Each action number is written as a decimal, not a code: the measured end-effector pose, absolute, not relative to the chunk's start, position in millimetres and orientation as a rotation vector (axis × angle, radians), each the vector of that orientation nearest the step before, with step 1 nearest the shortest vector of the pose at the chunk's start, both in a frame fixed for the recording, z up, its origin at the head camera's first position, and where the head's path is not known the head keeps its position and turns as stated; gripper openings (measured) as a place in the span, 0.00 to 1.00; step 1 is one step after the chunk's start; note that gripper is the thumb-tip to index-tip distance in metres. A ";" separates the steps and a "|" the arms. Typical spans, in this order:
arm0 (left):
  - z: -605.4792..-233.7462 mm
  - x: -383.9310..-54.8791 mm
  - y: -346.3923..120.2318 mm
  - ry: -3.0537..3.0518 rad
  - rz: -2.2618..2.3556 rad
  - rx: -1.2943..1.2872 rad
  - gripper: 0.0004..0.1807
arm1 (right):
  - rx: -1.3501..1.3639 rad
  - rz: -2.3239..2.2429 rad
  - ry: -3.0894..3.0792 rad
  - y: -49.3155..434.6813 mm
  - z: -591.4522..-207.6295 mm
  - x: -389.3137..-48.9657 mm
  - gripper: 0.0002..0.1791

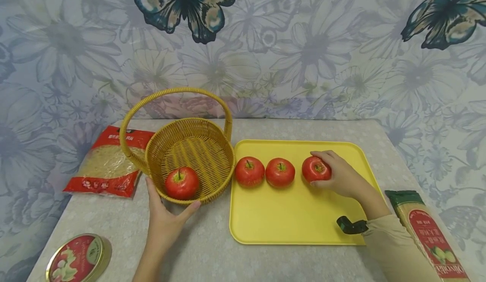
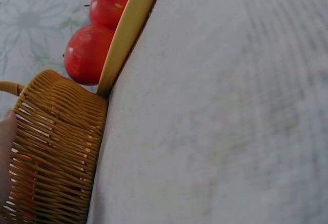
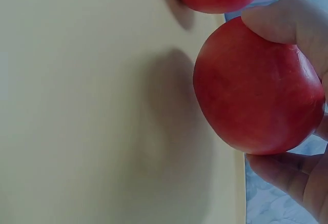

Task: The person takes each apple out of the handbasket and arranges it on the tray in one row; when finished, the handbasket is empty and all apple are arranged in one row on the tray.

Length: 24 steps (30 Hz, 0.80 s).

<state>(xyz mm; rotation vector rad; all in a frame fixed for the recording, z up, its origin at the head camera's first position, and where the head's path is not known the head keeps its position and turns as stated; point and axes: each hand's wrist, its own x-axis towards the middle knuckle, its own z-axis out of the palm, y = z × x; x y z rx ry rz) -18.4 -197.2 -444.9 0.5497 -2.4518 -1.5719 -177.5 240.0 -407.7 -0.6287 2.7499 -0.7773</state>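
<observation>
My left hand (image 1: 163,216) is spread in a wide V against the near left side of a yellow wicker basket (image 1: 201,149), its thumb by the front rim. In the left wrist view the thumb (image 2: 6,152) lies along the basket's wall (image 2: 56,147). One red apple (image 1: 182,183) sits inside the basket. With thumb and fingers, my right hand (image 1: 339,174) grips another red apple (image 1: 316,169) over the yellow tray (image 1: 288,218). A gap and shadow beneath the gripped apple (image 3: 259,88) show in the right wrist view. Two more apples (image 1: 249,172) (image 1: 280,173) rest side by side on the tray.
A red and clear bag of pasta (image 1: 110,162) lies left of the basket. At the front left is a round red and gold tin (image 1: 77,259). A long green and red packet (image 1: 429,235) lies right of the tray, beside the right sleeve (image 1: 396,244).
</observation>
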 end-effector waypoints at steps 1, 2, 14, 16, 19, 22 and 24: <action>-444.9 -18.3 -197.3 -2.450 -1.576 0.546 0.76 | -0.625 -0.778 2.746 240.5 -408.8 -177.4 0.49; -444.9 -18.2 -197.5 -2.448 -1.581 0.544 0.76 | -0.622 -0.781 2.742 240.9 -409.6 -177.4 0.49; -446.0 -19.2 -198.7 -2.444 -1.596 0.535 0.77 | -0.621 -0.764 2.730 241.6 -416.5 -180.9 0.50; -446.0 -19.2 -198.9 -2.444 -1.597 0.534 0.77 | -0.617 -0.765 2.725 240.9 -416.9 -181.5 0.50; -445.3 -18.8 -198.7 -2.445 -1.598 0.538 0.76 | -0.604 -0.773 2.715 239.9 -417.0 -181.9 0.50; -444.7 -18.3 -198.4 -2.445 -1.595 0.541 0.76 | -0.592 -0.796 2.704 239.7 -417.2 -182.0 0.51; -444.6 -18.1 -198.3 -2.443 -1.595 0.542 0.76 | -0.576 -0.818 2.693 240.0 -417.7 -182.0 0.52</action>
